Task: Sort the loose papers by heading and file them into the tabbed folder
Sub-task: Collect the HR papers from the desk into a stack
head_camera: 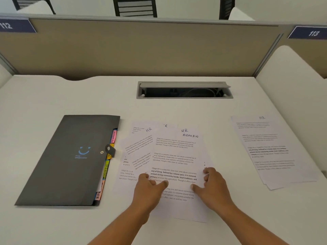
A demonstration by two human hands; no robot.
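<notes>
White desk (70,98), beige partition (141,50) along the far edge, grey cable hatch (184,90) open at far centre.

Loose papers (138,151): white printed sheets, fanned in a rough pile at centre, near edge of the desk. Handwritten "HR" shows on two or three sheets lower in the fan. The top sheet (175,156) reads "ADMIN" at its head.

Left hand (148,190): thumb laid on the face of the top sheet, fingers curled at its left edge, pinching it. Right hand (215,186): same hold at the right edge, thumb on the print, fingers curled round the margin. Both hands sit on the near half of the sheet, apart, text visible between them.

Black flat tabbed folder (70,161) with blue smile mark: left of the pile, just beside it, flap fastened. Coloured tabs (113,137) stick out along its right edge.

Second white stack (270,151), headed "HR": far right, well apart from both hands.
</notes>
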